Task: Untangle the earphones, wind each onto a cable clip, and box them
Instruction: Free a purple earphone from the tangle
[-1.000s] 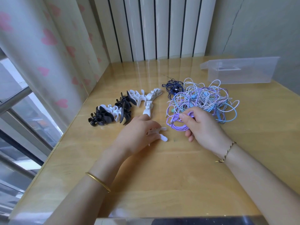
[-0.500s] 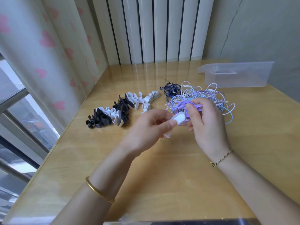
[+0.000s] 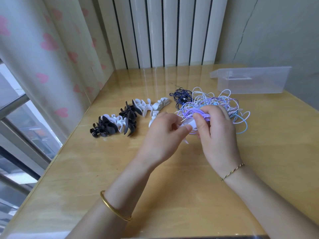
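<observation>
At the centre of the frame, just above the counter, both hands meet over one white cable clip. The left hand pinches the clip's near end between thumb and forefinger; its grip is closed on the clip alone. The right hand has its fingers curled round a bunch of purple earphone cable, with its thumb lying against the clip's far end. A metal plug tip shows between the two thumbs, beside the clip.

Assessment: the step in hand is the start of winding one earphone onto a clip. No wound earphone is seen anywhere.

The purple cable leaves the right grip upward and rightward into the tangle of earphones, which lies on the counter directly behind the right hand's knuckles. It appears not yet freed from the blue and white loops.

The next move calls for fixing the plug end on the clip, then drawing purple cable out of the tangle while the left grip holds the clip steady.

The spare clips lie left of centre. The clear box stands at upper right, well apart from both hands.
</observation>
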Tool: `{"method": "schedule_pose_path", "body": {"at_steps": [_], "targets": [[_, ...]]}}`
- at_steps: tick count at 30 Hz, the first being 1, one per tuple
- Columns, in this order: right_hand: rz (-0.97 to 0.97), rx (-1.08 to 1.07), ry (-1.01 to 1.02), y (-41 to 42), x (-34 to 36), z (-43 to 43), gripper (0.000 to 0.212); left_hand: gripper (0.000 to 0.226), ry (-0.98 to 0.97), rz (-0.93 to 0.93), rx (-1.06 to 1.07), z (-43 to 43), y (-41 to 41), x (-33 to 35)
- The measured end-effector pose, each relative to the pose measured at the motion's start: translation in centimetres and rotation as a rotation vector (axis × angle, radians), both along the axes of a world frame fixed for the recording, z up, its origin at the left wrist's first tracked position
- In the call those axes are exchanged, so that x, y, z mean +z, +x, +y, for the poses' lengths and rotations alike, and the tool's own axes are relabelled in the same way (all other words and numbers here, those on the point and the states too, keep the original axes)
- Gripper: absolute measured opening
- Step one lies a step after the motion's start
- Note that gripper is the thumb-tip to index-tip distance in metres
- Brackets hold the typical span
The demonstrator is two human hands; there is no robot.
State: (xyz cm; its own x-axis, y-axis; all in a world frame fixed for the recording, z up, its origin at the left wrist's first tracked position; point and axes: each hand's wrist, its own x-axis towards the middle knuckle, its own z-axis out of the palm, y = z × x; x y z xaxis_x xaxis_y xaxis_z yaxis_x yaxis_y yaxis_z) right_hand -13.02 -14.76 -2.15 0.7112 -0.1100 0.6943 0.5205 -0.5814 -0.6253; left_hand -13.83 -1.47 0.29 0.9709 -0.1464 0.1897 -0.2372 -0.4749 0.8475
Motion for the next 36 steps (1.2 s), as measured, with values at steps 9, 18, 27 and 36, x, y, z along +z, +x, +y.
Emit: {"method": "schedule_pose_path", "body": {"at_steps": [9, 18, 27, 36], "targets": [[-0.052, -0.013, 0.012, -0.1, -0.3, -0.1, 0.040, 0.015, 0.060, -0.171, 0.142, -1.1, -0.2, 0.5], [-0.148, -0.032, -0.020, -0.4, -0.4, 0.2, 0.034, 0.017, 0.090, -0.262, 0.256, -2.0, -0.2, 0.5], [-0.149, -0.094, 0.009, -0.1, -0.3, -0.4, 0.028, 0.016, -0.002, -0.283, 0.145, -2.0, -0.3, 0.6], [-0.183, -0.073, -0.002, -0.2, -0.2, -0.4, 0.027, 0.018, 0.003, -0.299, 0.079, -1.4, -0.4, 1.1]]}}
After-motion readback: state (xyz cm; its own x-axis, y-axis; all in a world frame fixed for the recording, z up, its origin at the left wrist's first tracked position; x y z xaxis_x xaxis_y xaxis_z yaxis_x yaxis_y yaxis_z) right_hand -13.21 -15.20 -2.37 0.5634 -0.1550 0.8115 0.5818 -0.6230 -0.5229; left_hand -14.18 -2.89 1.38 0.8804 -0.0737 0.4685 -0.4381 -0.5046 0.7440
